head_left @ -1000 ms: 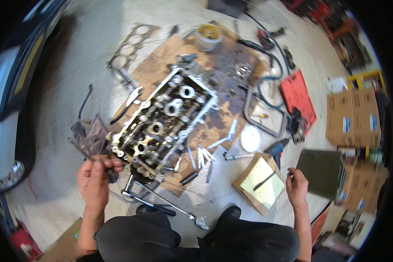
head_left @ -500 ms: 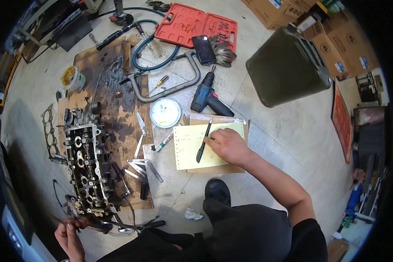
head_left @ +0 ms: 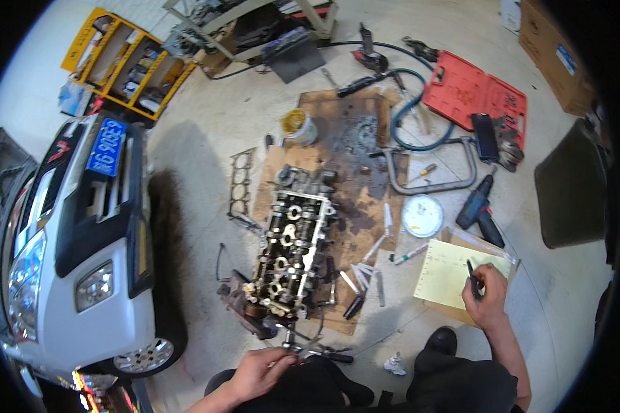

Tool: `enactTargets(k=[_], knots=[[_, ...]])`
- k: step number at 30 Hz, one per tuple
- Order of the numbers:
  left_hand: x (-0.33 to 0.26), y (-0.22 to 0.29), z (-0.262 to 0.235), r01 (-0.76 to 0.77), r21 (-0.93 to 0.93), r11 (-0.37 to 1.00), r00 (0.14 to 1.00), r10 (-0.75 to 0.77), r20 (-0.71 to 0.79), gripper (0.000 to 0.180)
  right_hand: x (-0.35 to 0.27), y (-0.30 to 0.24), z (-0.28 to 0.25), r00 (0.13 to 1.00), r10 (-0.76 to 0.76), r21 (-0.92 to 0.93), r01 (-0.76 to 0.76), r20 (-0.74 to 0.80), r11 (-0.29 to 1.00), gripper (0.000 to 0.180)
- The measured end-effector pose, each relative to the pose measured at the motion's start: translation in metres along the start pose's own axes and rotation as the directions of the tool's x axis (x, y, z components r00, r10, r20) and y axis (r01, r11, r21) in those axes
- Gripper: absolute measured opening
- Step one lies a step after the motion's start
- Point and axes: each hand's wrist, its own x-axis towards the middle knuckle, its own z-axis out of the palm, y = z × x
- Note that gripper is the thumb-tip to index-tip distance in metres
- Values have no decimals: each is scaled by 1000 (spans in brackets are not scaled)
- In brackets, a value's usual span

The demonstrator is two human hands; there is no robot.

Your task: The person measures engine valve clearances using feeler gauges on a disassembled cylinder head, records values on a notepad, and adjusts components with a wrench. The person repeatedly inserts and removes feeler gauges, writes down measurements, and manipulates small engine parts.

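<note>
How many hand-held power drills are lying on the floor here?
1. A single dark power drill lies on the concrete, right of the white round lid and above the yellow notepad. Others could be hidden in the red tool case.

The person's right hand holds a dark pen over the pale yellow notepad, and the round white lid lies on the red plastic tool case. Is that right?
Not quite. In the head view the round white lid lies on the bare concrete floor, well apart from the red plastic tool case. The right hand does hold a dark pen over the pale yellow notepad.
</note>
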Motion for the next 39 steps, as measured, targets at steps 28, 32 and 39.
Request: enactTargets(k=[28,32,39], knots=[[46,9,34,315,236,919,927,-351,130,20,-66,46,9,863,428,259,-364,-266,895,12],[40,-12,33,377,140,916,922,-385,38,23,-79,44,8,913,343,195,-303,-222,933,19],[40,-43,35,369,66,927,926,-362,-104,26,-87,53,10,902,331,170,-293,-276,941,14]])
